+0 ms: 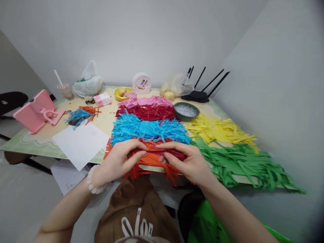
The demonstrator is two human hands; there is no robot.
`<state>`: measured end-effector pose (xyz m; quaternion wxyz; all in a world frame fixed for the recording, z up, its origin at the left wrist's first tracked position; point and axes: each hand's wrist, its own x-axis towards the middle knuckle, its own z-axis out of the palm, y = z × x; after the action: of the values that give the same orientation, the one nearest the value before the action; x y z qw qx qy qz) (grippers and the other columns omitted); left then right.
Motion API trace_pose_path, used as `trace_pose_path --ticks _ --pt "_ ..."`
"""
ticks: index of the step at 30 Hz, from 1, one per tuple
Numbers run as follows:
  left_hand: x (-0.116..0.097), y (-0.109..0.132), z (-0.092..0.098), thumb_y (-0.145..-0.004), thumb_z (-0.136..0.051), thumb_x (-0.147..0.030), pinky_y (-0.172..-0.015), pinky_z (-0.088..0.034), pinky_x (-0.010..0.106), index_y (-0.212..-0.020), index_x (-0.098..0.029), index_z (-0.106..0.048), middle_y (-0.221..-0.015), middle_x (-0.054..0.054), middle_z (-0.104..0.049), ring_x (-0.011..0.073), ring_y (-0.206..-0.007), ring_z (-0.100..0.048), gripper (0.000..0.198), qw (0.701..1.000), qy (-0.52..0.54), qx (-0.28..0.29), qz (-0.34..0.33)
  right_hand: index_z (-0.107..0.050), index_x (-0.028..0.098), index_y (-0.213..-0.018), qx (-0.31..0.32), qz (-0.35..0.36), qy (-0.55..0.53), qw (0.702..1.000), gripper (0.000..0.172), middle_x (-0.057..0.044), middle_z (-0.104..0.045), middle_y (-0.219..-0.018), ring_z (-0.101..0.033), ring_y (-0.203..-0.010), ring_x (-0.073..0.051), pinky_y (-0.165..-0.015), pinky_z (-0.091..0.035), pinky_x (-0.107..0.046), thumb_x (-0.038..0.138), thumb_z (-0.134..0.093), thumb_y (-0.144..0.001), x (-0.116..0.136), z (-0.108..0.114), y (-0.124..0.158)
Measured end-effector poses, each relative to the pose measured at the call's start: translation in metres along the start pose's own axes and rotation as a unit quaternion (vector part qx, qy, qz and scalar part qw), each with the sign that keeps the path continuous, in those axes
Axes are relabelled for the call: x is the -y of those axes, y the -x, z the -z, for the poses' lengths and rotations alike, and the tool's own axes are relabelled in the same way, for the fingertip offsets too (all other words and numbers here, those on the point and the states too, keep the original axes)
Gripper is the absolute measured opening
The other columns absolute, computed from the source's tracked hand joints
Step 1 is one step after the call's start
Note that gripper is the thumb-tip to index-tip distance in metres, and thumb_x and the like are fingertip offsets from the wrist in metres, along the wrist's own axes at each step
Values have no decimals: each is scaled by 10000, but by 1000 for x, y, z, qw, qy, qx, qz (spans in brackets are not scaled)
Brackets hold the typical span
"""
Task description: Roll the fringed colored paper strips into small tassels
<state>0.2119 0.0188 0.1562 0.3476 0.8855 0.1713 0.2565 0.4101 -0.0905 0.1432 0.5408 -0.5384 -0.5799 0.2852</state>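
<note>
Left hand [126, 158] at nine o'clock, right hand [189, 160] at three, forearms angled inward, both pinching the dark-red strip [179, 155] between.

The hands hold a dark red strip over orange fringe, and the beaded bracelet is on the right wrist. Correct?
Not quite: the head view shows the bracelet on the left wrist. The strip is indeed held over the orange fringe.
</note>
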Motion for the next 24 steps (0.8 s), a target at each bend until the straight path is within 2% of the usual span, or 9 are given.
trace_pose_path --ticks 3,6,11,14,17,20,24 --pt "1 -1 1 -931 -566 -236 -704 -481 233 -944 -169 -693 -860 43 -730 149 -763 -650 144 999 36 -16 31 -783 199 -841 -21 8 52 998 100 -33 -770 -757 -704 -647 -158 -584 -551 -227 208 -685 -819 1 -1 -1" --pt "1 -3 4 -887 -592 -211 -641 -488 212 -909 -152 -694 -830 42 -731 131 -703 -645 120 989 122 -13 88 -786 203 -824 -46 32 83 995 102 -36 -779 -789 -707 -678 -162 -613 -545 -234 200 -683 -824 -1 0 -1" --pt "3 -1 4 -853 -680 -310 -430 -423 169 -915 -130 -701 -607 2 -688 66 -408 -535 192 938 285 -10 199 -777 194 -832 -39 -5 30 999 103 -30 -755 -733 -670 -598 -142 -539 -516 -220 238 -684 -828 -3 1 0" --pt "5 3 0 -800 -751 -335 -470 -503 185 -977 -126 -746 -633 31 -727 103 -456 -634 274 905 361 -27 223 -780 198 -838 -40 -14 12 999 85 -29 -750 -744 -679 -635 -148 -578 -533 -230 228 -703 -816 -5 3 0" --pt "8 6 -4 -759 -794 -336 -606 -601 253 -954 -140 -773 -760 74 -778 173 -619 -735 277 882 415 -45 220 -781 212 -818 -43 22 5 999 59 -38 -752 -787 -695 -732 -172 -662 -555 -264 214 -721 -814 -7 4 1" --pt "10 8 -6 -754 -804 -297 -674 -615 270 -876 -151 -775 -730 64 -778 188 -682 -751 192 887 408 -59 210 -775 230 -803 -46 65 2 997 60 -39 -750 -799 -695 -779 -181 -713 -561 -285 189 -733 -814 -8 3 1" --pt "9 10 -10 -725 -819 -264 -671 -598 264 -764 -148 -759 -729 56 -769 179 -671 -731 136 926 320 -107 169 -748 227 -751 -64 75 8 995 56 -43 -740 -764 -691 -747 -187 -696 -564 -298 215 -754 -806 -6 -2 2"
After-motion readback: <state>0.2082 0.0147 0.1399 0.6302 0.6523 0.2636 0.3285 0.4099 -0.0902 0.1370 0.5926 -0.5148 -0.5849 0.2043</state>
